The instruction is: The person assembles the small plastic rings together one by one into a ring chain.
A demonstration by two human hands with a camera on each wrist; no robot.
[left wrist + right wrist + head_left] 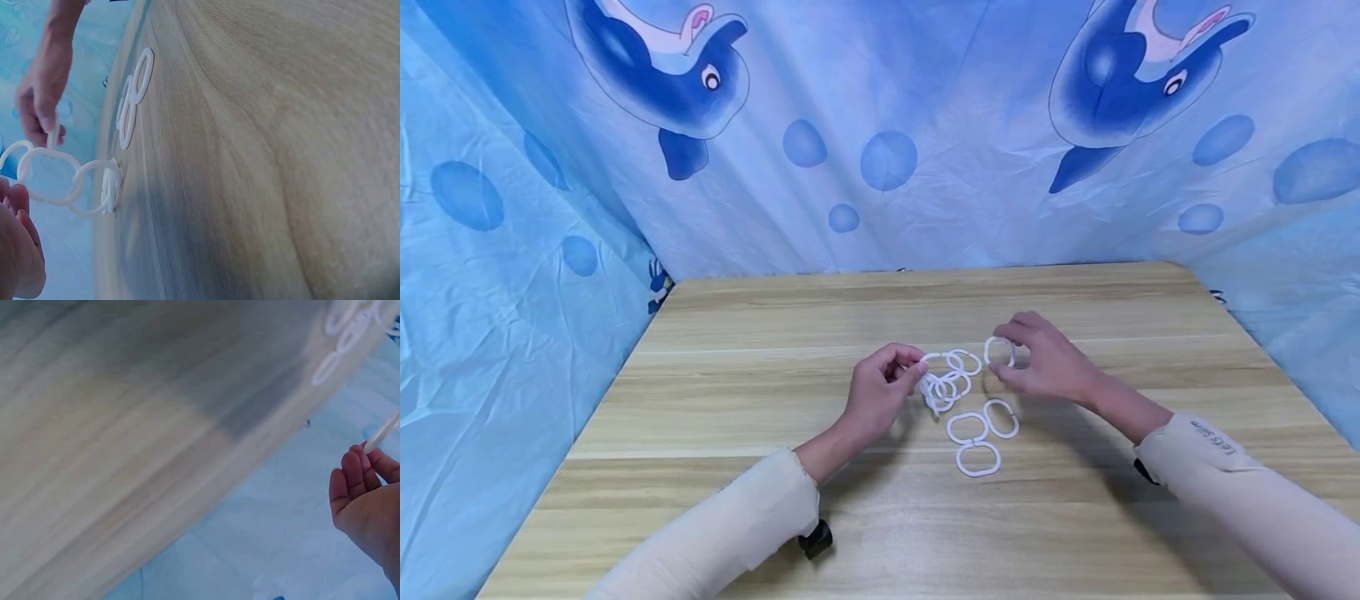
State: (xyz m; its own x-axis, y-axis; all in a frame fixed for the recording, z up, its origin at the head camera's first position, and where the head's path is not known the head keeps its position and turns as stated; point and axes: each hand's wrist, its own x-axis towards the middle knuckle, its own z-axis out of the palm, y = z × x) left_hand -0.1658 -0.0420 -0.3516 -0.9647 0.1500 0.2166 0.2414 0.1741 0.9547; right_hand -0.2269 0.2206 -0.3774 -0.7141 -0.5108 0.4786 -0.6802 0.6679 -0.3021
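Left hand (883, 390) pinches the chain (943, 392), right hand (1047, 360) a ring (987, 353), right of frame centre, seemingly for linking, which next calls for bringing them together.

There were two bare hands (876, 396), two cream cloth sleeves (730, 521), two blue dolphins (681, 96) and one brown wooden table (700, 400). Three white oval plastic rings (978, 475) lay flat, the right hand (1051, 358) held one more ring (987, 353), and the white chain (942, 388) had too many overlaps to count.
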